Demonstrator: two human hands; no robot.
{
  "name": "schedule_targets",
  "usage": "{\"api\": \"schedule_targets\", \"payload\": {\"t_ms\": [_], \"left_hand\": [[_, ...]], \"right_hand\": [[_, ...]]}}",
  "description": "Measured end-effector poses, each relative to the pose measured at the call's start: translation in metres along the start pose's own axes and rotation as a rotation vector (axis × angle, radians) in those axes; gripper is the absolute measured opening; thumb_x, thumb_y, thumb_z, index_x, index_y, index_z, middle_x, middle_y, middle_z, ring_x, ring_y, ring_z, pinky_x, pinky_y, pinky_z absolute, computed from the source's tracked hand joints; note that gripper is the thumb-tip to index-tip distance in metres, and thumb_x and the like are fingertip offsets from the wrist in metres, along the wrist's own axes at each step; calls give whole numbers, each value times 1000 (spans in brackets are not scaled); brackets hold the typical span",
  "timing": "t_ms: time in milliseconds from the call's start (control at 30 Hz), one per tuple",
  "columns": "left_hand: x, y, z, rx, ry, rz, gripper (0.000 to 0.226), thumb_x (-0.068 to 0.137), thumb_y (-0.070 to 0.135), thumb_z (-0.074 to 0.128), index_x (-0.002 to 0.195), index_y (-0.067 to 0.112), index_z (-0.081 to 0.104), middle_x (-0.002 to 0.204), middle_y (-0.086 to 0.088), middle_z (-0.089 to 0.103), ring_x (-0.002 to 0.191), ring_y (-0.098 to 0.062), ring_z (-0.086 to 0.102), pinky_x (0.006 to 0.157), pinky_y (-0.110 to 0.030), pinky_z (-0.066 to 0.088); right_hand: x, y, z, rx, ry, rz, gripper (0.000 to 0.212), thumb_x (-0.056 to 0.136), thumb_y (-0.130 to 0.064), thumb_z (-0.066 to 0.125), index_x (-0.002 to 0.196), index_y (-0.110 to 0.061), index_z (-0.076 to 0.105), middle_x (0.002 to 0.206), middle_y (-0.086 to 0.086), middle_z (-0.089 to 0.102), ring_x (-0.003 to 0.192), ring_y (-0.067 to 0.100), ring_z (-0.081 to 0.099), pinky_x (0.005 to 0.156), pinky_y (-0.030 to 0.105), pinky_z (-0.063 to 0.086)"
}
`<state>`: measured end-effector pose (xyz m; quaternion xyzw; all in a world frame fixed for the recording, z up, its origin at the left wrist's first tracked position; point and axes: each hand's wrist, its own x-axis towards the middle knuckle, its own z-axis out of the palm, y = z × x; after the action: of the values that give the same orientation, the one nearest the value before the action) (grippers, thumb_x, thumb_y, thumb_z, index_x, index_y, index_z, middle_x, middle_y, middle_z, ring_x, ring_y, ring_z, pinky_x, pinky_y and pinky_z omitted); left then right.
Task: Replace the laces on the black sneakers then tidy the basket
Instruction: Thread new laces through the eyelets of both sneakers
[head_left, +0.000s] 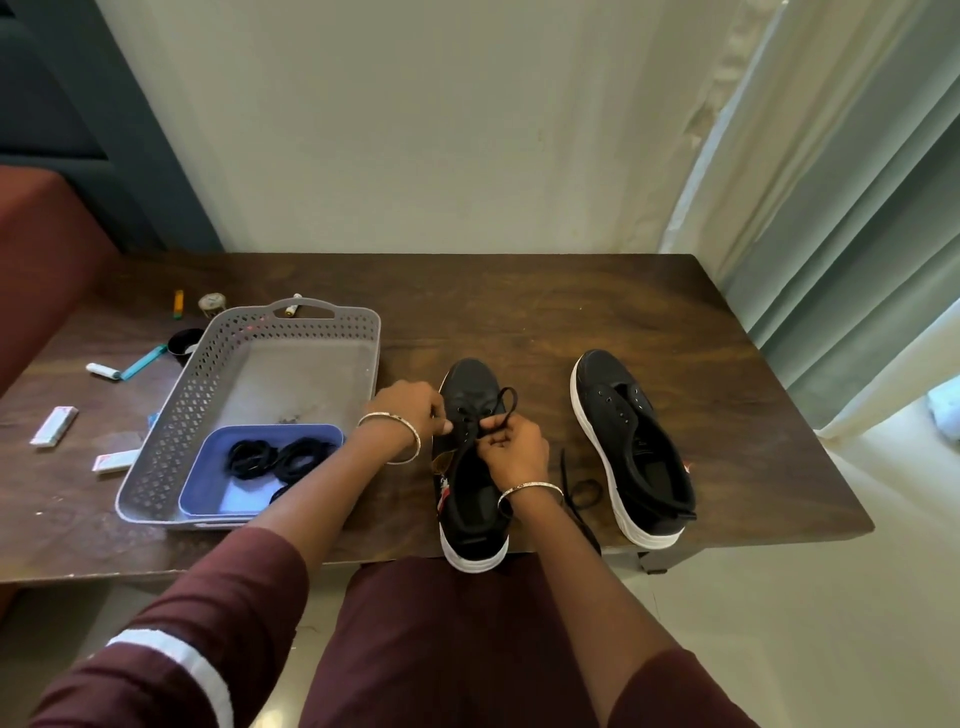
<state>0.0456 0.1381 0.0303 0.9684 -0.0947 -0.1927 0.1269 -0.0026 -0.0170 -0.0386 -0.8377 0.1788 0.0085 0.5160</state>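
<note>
Two black sneakers with white soles stand on the brown table. The left sneaker (470, 499) is under both hands. My right hand (511, 447) pinches a black lace (506, 402) that loops up over the eyelets. My left hand (410, 410) grips the sneaker's left side near the eyelets. The lace's other end (584, 491) trails on the table between the shoes. The right sneaker (631, 447) has no lace and stands untouched. A grey perforated basket (182, 415) sits at the left, holding a blue tray (208, 478) with coiled black laces (280, 457).
Small items lie left of the basket: white packets (54, 426), a white tube with a teal handle (124, 366), a black cup (183, 344), a yellow marker (178, 304), a small round tin (212, 304). A curtain (831, 260) hangs at the right, a wall stands behind.
</note>
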Motion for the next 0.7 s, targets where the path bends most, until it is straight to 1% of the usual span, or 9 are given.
{"api": "schedule_targets", "payload": {"t_ms": [100,167,200,267,333,433,533,633,700], "left_hand": [[1,-1,-9,-87,11,73,17,90,36,70,90,20,76,94,3,72,90,-18,66,87,-38,53],[-3,4,-20,-350,14,130,15,91,28,69,90,16,77,84,9,72,81,-6,64,86,-33,52],[-8,9,-29,-539,20,120,15,94,24,66,89,14,75,74,13,69,70,-1,59,77,-28,50],[-16,20,-49,-925,5,65,22,100,20,55,83,14,68,71,10,68,62,-4,53,61,-24,41],[-17,23,-68,-1213,2,83,29,103,20,47,76,15,57,83,-1,73,72,-9,61,60,-24,43],[-22,28,-73,-1419,33,29,34,102,20,46,68,16,44,56,-1,47,46,-12,48,54,-25,45],[-18,22,-49,-1242,87,-50,35,99,21,54,66,18,42,50,5,33,37,-8,29,43,-24,37],[-8,4,-22,-612,206,-5,24,88,24,72,76,18,52,63,5,52,52,-8,47,48,-22,36],[-8,-4,-9,-399,132,34,21,84,26,76,94,23,58,84,4,61,71,-9,56,56,-20,39]], "right_hand": [[0,1,0,6,-8,-3,24,77,0,68,85,-22,66,60,-8,63,57,4,59,76,26,54],[0,2,0,10,-13,-1,23,78,0,69,86,-21,66,58,-9,61,55,2,57,76,28,54],[0,2,-1,12,-16,1,22,78,-1,70,86,-21,66,57,-9,61,53,1,56,74,27,53],[-1,1,-2,21,-30,8,21,76,-3,73,89,-17,65,57,-10,60,50,-3,53,70,22,50],[-3,-1,-2,28,-51,5,27,73,-4,78,93,-15,64,63,-8,63,53,-2,55,67,16,48],[-7,-2,-2,0,-72,-32,38,69,-9,84,98,-15,59,72,-5,64,58,3,55,60,8,43],[-11,-1,-1,-69,-81,-92,48,68,-11,85,105,-14,55,74,-6,59,63,4,52,57,9,40],[-16,-2,-1,-127,-72,-157,55,67,-15,85,109,-14,50,81,-6,55,74,10,54,58,11,38],[-19,-2,0,-133,-10,-207,57,64,-19,87,104,-18,47,85,-6,53,81,13,54,63,13,41]]}}
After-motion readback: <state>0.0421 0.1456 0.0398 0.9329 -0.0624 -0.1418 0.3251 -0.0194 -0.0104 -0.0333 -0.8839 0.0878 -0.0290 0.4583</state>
